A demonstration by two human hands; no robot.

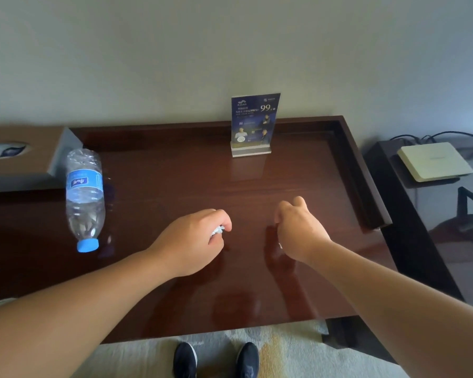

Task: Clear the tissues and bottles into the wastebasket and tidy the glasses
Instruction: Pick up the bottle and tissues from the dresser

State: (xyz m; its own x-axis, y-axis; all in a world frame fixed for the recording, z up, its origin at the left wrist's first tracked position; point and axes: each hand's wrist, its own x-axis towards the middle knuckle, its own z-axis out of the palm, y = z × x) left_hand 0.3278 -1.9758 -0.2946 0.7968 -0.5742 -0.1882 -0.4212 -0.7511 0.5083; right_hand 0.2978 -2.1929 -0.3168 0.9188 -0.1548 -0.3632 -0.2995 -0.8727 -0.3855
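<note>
Since the left grip [195, 238] pinched the tissue wad [217, 230] only at its fingertips, centre frame, it might drop; whether the right grip [298, 227] held anything, I could not tell.

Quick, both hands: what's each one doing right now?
Left hand: grips a crumpled tissue.
Right hand: fingers curled; contents cannot be told.

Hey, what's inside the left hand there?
A bit of crumpled white tissue peeks out between the curled fingers of the left hand. The fingers cover the rest of the wad, so how much is held cannot be seen.
</note>
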